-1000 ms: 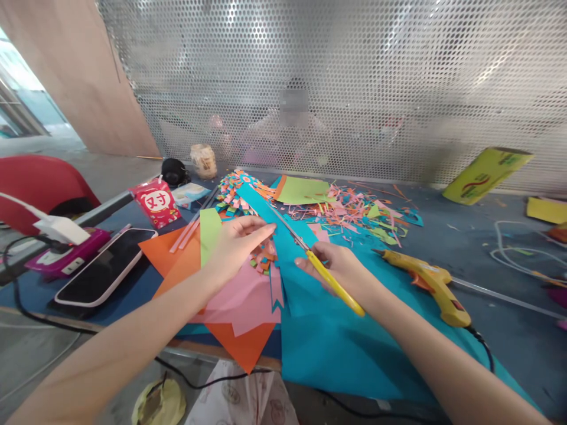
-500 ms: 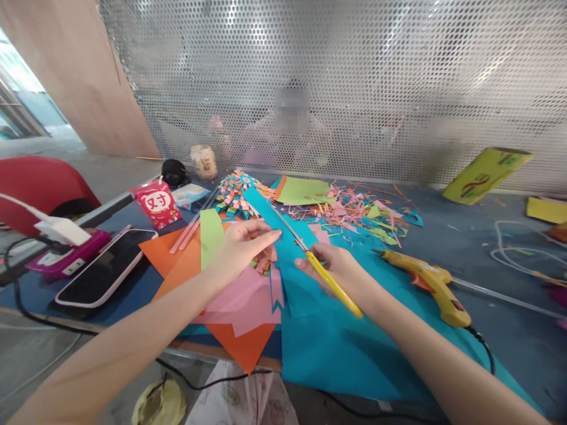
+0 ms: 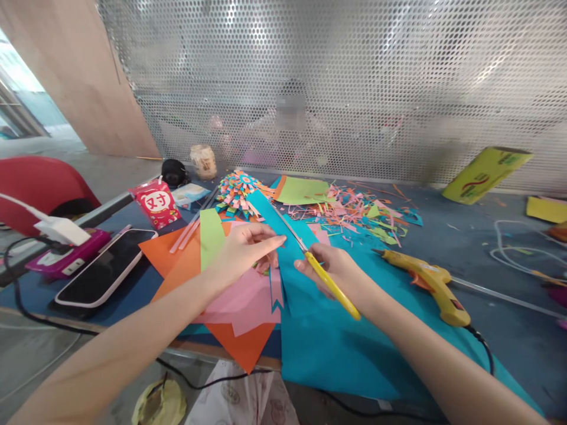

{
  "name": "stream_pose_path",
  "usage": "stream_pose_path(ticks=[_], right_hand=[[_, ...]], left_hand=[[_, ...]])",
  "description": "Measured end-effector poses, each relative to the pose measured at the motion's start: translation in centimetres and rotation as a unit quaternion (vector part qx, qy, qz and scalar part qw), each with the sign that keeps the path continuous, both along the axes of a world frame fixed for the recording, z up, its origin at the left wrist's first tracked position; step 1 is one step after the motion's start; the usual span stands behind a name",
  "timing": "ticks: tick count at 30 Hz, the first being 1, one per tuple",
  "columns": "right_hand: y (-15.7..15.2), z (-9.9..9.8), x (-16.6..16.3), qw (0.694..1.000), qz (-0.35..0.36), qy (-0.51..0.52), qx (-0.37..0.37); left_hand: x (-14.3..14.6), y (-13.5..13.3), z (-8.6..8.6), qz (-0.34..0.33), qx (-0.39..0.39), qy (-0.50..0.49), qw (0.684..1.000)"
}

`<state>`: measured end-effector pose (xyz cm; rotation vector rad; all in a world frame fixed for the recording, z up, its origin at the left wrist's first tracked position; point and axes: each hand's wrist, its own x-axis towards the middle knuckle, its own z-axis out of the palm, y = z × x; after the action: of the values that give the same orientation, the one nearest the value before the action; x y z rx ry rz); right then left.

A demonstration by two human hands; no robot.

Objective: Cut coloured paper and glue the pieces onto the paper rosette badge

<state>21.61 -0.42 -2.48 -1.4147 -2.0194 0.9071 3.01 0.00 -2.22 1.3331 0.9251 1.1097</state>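
My left hand (image 3: 254, 248) is closed, its thumb and forefinger pinching the edge of a blue paper strip (image 3: 270, 213) that slants up and away to the left. My right hand (image 3: 330, 268) grips yellow-handled scissors (image 3: 330, 283), whose blades lie along the right side of that strip. Just below my left fingers hangs a pink paper tail with a blue border (image 3: 276, 286); what it joins is mostly hidden by the hand. A layered paper rosette (image 3: 239, 188) in pink, orange and blue lies beyond the strip. Under my right hand spreads a large blue sheet (image 3: 345, 348).
Orange sheets (image 3: 170, 254) and pink sheets (image 3: 241, 304) lie at the left, near a phone (image 3: 106, 268) and a purple power strip (image 3: 71, 257). A yellow glue gun (image 3: 425, 280) rests at the right. Paper shreds (image 3: 349, 209) are heaped behind, before a perforated metal panel (image 3: 376, 77).
My left thumb and fingertips have shifted slightly right along the blue strip. The scissors have moved a little left, closer to them.
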Motion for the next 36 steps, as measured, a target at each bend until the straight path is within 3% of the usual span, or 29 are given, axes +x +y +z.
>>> stream_pose_path(ticks=[16,36], right_hand=[[-0.11,-0.05,0.08,1.0,0.002,0.027,-0.003],[-0.72,0.29,-0.33,0.995,0.01,0.089,-0.031]], left_hand=[[0.46,-0.5,0.44,-0.016,-0.018,0.048,0.999],[0.89,-0.92,0.68,-0.03,-0.032,0.04,0.998]])
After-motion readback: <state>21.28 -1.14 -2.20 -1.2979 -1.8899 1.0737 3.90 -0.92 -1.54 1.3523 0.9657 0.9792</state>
